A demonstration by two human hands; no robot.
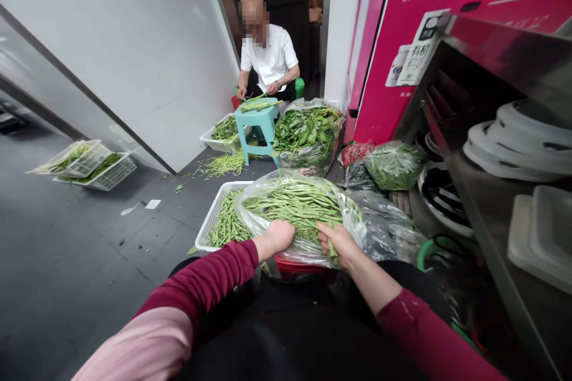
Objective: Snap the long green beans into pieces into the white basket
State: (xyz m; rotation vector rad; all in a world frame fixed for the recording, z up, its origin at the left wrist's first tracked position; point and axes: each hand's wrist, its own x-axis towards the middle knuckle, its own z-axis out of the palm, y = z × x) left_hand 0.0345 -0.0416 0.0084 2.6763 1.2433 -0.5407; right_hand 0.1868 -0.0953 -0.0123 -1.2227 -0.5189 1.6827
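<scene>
In front of me a clear plastic bag (353,220) lies open, full of long green beans (295,196). My right hand (342,244) is closed round a few green beans at the near right side of the bag; their ends stick out below the fingers. My left hand (280,235) is a fist at the bag's near edge, and its fingers hide whatever is in it. Left of the bag stands a white basket (206,229) holding short cut bean pieces (227,220). Something red (306,268) shows under the bag.
Across from me a person (270,62) handles green stalks over a light-blue stool (261,116). Beside it are a bag of leafy greens (308,131) and stalks on the floor (223,164). A metal shelf (491,238) rises close on my right. White baskets (111,174) sit far left.
</scene>
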